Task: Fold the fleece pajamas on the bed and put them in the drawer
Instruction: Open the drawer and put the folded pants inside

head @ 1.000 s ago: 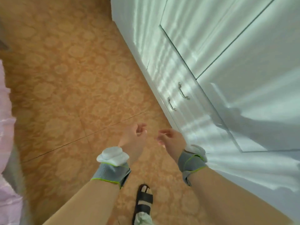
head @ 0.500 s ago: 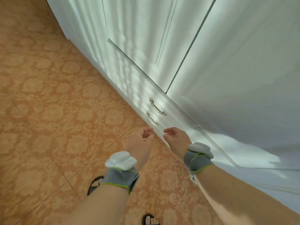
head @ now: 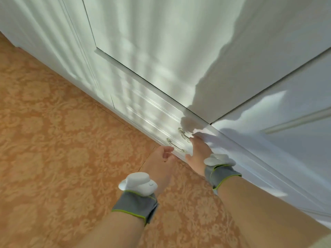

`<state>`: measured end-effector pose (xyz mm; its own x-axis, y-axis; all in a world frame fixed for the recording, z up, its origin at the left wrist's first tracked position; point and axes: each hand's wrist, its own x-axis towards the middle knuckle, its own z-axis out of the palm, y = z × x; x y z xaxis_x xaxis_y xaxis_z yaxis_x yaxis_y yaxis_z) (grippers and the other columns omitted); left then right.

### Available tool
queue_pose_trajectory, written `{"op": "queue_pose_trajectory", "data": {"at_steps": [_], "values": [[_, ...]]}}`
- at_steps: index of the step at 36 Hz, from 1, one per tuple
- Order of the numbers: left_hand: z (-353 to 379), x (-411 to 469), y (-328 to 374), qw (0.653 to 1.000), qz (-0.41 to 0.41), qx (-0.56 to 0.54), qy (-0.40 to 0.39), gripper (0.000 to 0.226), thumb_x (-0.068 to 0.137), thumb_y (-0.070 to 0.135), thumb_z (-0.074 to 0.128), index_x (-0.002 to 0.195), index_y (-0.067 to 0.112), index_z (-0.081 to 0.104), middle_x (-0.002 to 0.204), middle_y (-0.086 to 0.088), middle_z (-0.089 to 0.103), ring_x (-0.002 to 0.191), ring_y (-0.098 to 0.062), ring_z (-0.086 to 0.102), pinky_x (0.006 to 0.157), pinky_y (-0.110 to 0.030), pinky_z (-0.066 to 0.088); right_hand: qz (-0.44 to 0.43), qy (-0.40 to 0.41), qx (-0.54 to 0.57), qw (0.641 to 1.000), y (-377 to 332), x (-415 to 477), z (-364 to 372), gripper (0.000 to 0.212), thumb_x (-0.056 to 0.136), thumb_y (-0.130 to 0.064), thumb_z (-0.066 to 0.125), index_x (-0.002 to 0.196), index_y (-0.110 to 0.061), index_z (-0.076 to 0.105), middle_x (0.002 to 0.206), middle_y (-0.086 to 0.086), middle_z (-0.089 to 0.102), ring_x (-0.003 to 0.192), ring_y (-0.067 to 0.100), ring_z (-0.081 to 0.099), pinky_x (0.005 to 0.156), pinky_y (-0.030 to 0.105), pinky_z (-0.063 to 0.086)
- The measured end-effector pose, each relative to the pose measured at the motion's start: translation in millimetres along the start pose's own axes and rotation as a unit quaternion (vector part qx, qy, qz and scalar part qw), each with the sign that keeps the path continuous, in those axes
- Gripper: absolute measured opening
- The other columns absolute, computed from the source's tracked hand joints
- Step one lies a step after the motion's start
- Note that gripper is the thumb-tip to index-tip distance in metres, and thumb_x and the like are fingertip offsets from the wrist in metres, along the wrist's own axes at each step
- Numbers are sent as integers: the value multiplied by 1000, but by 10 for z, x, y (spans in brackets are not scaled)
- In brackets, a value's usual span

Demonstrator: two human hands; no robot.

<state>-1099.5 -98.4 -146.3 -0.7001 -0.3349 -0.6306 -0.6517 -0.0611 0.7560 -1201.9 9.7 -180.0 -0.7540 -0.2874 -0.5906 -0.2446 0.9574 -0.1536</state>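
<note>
A white wardrobe fills the upper right, with two shut drawers (head: 154, 120) at its base. Each drawer carries a metal handle: an upper handle (head: 183, 134) and a lower handle (head: 176, 147). My right hand (head: 198, 151) reaches the drawer front, fingertips beside the upper handle, fingers apart and holding nothing. My left hand (head: 162, 161) hovers just left of the lower handle, fingers loosely curled and empty. Both wrists wear grey bands with white sensors. The pajamas and the bed are out of view.
Orange patterned floor tiles (head: 53, 149) spread across the left and bottom. The wardrobe's tall white doors (head: 161, 51) stand shut above the drawers. My shadow falls on the door at the right.
The view has swung toward the wardrobe and closer to the drawers. Both hands moved forward to the handles. The pink bedding and my sandalled feet have left the frame.
</note>
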Motion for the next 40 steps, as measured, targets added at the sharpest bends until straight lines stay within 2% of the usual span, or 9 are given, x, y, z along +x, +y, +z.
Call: {"op": "queue_pose_trajectory", "data": {"at_steps": [5, 11, 16, 21, 24, 28, 30, 33, 40], "values": [[-106, 167, -57, 1000, 12, 24, -4, 23, 95, 21, 47, 114, 29, 56, 101, 8, 64, 73, -8, 57, 55, -18, 39, 1, -21, -55, 998, 1, 57, 95, 52, 89, -20, 52, 136, -10, 32, 147, 3, 28, 134, 22, 32, 107, 34, 36], [-125, 245, -151, 1000, 6, 8, -16, 21, 95, 19, 47, 112, 27, 57, 101, 6, 64, 82, -14, 61, 59, -20, 40, -6, -46, -94, 995, -30, -16, 50, 70, 90, -27, 51, 148, -16, 15, 151, 1, 22, 138, 21, 25, 106, 36, 36], [-175, 190, -96, 999, 31, 26, -17, 20, 96, 19, 46, 111, 27, 56, 99, 8, 62, 74, -7, 57, 47, -8, 38, 13, -58, -67, 996, -142, -163, 39, 62, 86, -19, 54, 142, -19, 27, 146, -1, 30, 131, 22, 36, 103, 36, 41], [-300, 57, 42, 988, 114, 101, 26, 27, 95, 16, 44, 117, 26, 55, 104, 14, 55, 100, -8, 53, 80, -22, 44, -2, -98, 22, 995, -289, -530, 29, 48, 89, -17, 51, 137, -18, 44, 103, 0, 57, 94, 12, 57, 69, 17, 44], [-385, -46, 144, 952, 227, 193, 76, 30, 93, 12, 41, 116, 22, 58, 114, 7, 54, 105, -19, 51, 93, -33, 41, -26, -44, 117, 992, -303, -806, -95, 31, 91, -19, 50, 120, -21, 61, 110, -6, 66, 110, 7, 58, 89, 17, 42], [-400, -238, 225, 878, 324, 344, 81, 39, 84, 20, 34, 108, 25, 64, 107, 4, 65, 103, -25, 59, 101, -33, 27, -21, 104, 216, 971, -320, -1188, -363, 17, 88, -18, 57, 98, -25, 69, 93, -7, 72, 86, 8, 65, 72, 5, 39], [-363, -317, 243, 853, 287, 435, -2, 37, 92, 22, 33, 120, 29, 56, 122, 7, 59, 117, -24, 53, 114, -38, 12, 0, 107, 188, 976, -319, -1262, -425, 18, 90, -21, 56, 102, -23, 69, 102, -4, 71, 94, 13, 65, 80, 13, 43], [-337, -454, 186, 813, 201, 533, -121, 34, 99, 26, 34, 131, 31, 45, 137, 8, 47, 132, -22, 40, 119, -49, 0, 50, -16, 93, 994, -287, -1398, -364, 28, 96, -28, 47, 114, -19, 67, 122, 4, 65, 114, 23, 58, 91, 27, 42], [-365, -742, -65, 805, 149, 563, -118, 33, 99, 28, 35, 129, 29, 48, 136, 5, 46, 133, -24, 39, 118, -45, 3, 95, -99, 137, 981, -291, -1614, -151, 32, 93, -32, 52, 114, -14, 68, 124, 8, 64, 115, 28, 57, 92, 30, 43]]}}
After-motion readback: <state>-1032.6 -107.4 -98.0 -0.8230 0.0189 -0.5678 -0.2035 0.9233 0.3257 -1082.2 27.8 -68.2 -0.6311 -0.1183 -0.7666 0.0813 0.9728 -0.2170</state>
